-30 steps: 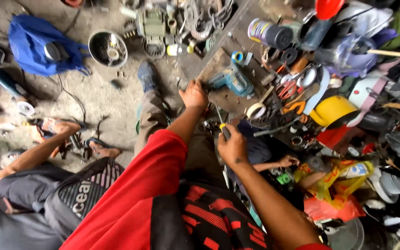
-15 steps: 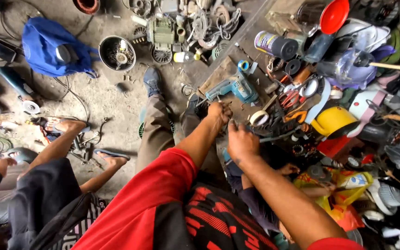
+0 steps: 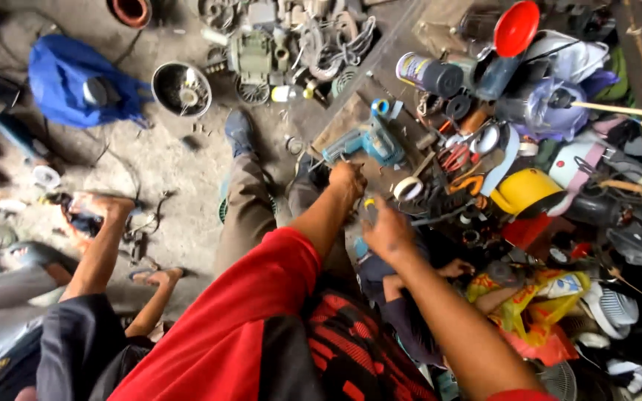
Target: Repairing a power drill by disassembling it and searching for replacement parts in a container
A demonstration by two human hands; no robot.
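Now left hand (image 3: 348,178) fist-closed beside drill (image 3: 369,141); right hand (image 3: 386,232) fingers curled on small yellow-tipped tool (image 3: 369,202). Best steady grip near tape roll (image 3: 408,187).

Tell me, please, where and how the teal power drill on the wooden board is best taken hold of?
Probably by its handle: the teal drill lies flat on the board, nose toward the left hand. Come from above, since tools crowd its right side.
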